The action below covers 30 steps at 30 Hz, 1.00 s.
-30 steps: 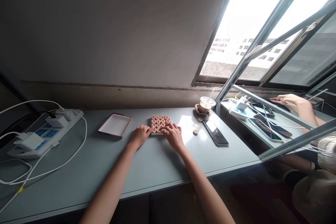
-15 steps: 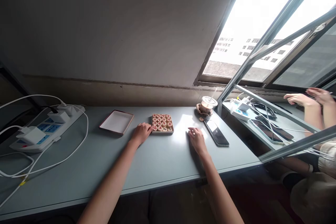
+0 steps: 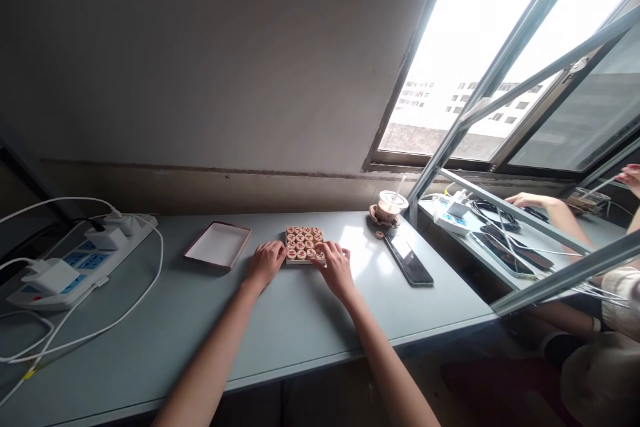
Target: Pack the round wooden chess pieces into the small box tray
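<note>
A shallow square box of round wooden Chinese chess pieces with red characters sits on the grey table. My left hand rests at the box's left side, fingers curled together with the tips against its edge. Over the front right corner reaches my right hand, thumb and forefinger apart around a corner piece; whether they press on it I cannot tell. To the left lies the box lid, its white inside facing up. One loose chess piece lies near the phone.
A black phone lies on the right, below a lidded drink cup with a straw. A power strip with white cables occupies the left. Beyond the metal frame, another person's hand rests over a second table.
My right hand has moved left from the bare table to the box's front right corner. My left hand stays at the box's left side. The view has shifted slightly.
</note>
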Tool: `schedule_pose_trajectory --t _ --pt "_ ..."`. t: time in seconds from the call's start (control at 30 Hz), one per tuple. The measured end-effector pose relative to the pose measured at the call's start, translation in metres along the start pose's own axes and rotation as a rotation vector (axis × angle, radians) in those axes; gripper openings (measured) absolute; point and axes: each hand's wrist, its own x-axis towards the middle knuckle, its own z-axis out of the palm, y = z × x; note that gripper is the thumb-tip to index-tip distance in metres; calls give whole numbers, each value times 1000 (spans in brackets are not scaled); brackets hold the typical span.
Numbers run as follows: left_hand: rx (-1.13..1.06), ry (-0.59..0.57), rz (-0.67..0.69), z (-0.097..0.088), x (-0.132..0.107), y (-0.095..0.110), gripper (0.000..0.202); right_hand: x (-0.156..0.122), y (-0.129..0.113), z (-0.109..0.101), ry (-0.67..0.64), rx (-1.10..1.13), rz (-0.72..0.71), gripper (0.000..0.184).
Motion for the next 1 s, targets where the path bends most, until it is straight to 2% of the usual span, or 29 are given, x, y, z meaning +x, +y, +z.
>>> schedule_pose_trajectory --t 0.17,0.37,0.53,0.6,0.7,0.83,0.9,1.0 --pt "-33 -31 0 -1 0 1 33 -6 0 -3 -26 -60 8 16" --pt "-40 -51 -11 -3 0 3 35 1 2 -6 56 -67 81 28" --pt "-37 -70 -16 -4 0 3 35 5 10 -7 61 -82 24 29" --pt "-33 -70 -16 -4 0 3 35 8 26 -8 103 -110 61 28" --pt "-35 -66 -11 -4 0 3 35 16 73 -10 173 -193 259 33" --pt "-52 -57 2 -4 0 3 35 24 139 -15 27 -276 500 48" --pt "-53 -50 2 -3 1 2 35 24 157 -17 -14 -263 493 45" --pt "-45 -52 -2 -2 2 2 34 17 158 -20 5 -198 378 36"
